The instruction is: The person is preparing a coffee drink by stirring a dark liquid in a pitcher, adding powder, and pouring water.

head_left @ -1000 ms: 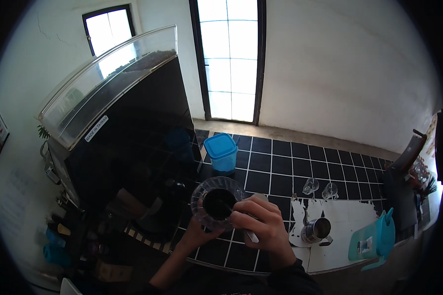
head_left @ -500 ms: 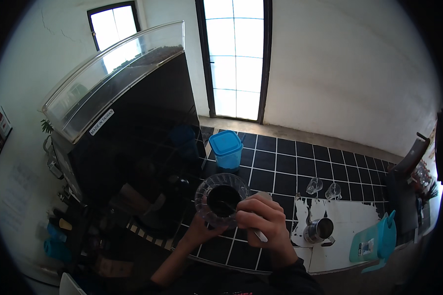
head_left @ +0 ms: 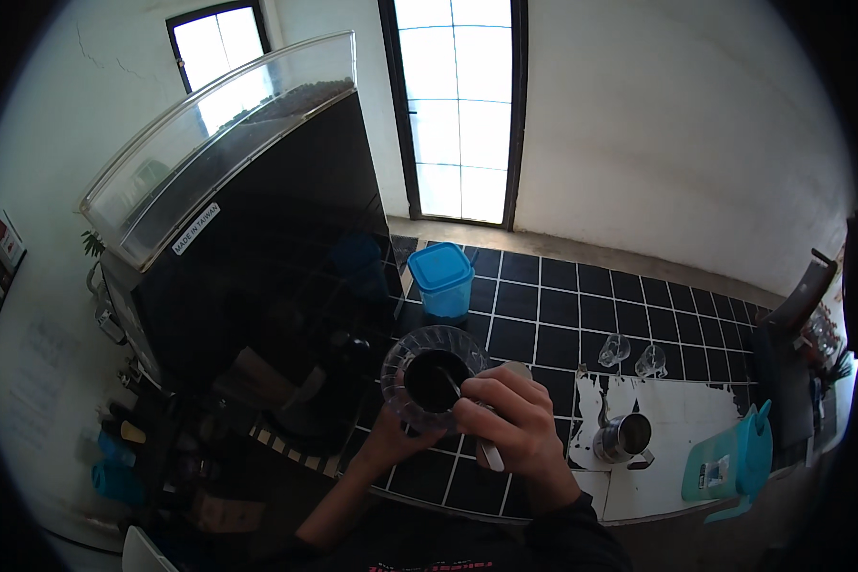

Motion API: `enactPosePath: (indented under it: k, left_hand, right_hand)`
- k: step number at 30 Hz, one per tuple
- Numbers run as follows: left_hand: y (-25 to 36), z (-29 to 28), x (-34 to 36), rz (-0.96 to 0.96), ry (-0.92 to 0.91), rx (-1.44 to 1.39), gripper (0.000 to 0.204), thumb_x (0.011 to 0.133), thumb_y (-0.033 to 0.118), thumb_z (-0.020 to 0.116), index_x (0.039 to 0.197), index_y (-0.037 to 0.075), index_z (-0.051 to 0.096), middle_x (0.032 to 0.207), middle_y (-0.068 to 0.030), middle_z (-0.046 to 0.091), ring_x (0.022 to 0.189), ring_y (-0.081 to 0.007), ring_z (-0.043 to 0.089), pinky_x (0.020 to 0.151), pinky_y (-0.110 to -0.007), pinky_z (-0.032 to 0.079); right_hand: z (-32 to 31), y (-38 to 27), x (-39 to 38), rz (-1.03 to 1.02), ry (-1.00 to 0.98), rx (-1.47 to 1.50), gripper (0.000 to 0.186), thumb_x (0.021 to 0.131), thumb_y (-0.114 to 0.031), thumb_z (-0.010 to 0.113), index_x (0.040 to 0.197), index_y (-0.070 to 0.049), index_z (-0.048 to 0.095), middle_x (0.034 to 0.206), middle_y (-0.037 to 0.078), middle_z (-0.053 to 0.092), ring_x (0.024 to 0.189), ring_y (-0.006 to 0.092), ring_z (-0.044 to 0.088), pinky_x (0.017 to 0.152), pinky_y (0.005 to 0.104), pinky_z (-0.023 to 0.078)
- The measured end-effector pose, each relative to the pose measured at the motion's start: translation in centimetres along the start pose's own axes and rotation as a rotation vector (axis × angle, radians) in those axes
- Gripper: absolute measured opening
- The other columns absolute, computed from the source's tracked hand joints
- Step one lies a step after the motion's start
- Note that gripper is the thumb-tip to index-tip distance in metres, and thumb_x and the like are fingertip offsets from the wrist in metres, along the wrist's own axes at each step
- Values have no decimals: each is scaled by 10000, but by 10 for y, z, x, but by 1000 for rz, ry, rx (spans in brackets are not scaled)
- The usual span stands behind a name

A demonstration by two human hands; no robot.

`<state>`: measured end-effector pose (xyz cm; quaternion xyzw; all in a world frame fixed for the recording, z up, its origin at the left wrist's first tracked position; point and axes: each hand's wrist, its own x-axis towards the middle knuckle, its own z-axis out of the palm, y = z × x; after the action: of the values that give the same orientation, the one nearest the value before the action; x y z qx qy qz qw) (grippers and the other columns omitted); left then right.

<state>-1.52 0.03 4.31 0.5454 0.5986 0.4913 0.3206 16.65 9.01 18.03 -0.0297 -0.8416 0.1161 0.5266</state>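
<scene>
While the left hand [head_left: 386, 440] cups a clear ribbed plastic dripper [head_left: 433, 377] from below, fingers closed around its wall, the right hand [head_left: 510, 424] is closed on a thin white-handled tool [head_left: 489, 454] whose tip dips into the dark contents. Both hover over the near edge of a black-tiled counter [head_left: 543, 315] with pale grout lines. To the right, a white mat [head_left: 682, 448] carries a small shiny metal jug [head_left: 624, 437], with a teal flat package [head_left: 725, 462] at its outer edge. Beyond, two small clear glasses [head_left: 631, 355] stand on open tile. A blue lidded tub [head_left: 443, 281] sits just behind the dripper. Left looms a large black machine [head_left: 248, 276] with a clear slanted top and a narrow white label.
</scene>
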Motion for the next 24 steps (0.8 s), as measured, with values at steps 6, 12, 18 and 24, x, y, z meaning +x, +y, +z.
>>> enactPosePath:
  k: [6, 12, 18, 24]
  left_hand:
    - [5, 1, 1, -3, 8, -57, 776, 726, 198, 835, 1351, 6, 417, 1189, -131, 622, 1148, -239, 600, 995, -363, 454]
    - [11, 0, 1, -5, -5, -31, 679, 734, 177, 822, 1293, 13, 474, 1153, -115, 628, 1113, -225, 609, 961, -352, 474]
    - [9, -1, 1, -39, -44, 25, 697, 732, 170, 821, 1308, 16, 460, 1185, -120, 617, 1123, -224, 607, 949, -353, 484]
    - [-1, 0, 2, 55, 17, 3, 976, 724, 184, 829, 1462, -17, 223, 1213, -139, 608, 1148, -240, 599, 976, -352, 470]
  right_hand:
    - [2, 2, 0, 12, -58, -7, 287, 578, -104, 751, 821, -80, 600, 830, 62, 607, 710, 225, 645, 553, 324, 498]
    - [0, 2, 1, 28, -54, -26, 298, 561, -65, 744, 822, -73, 602, 815, 66, 607, 708, 227, 643, 572, 331, 500]
    - [-1, 3, -1, 31, -51, -27, 357, 598, -66, 742, 925, -96, 600, 903, 40, 587, 774, 200, 624, 584, 315, 506]
    - [-2, 0, 3, 114, -7, 70, 295, 554, 21, 697, 821, -62, 604, 803, 70, 599, 697, 241, 632, 577, 345, 501]
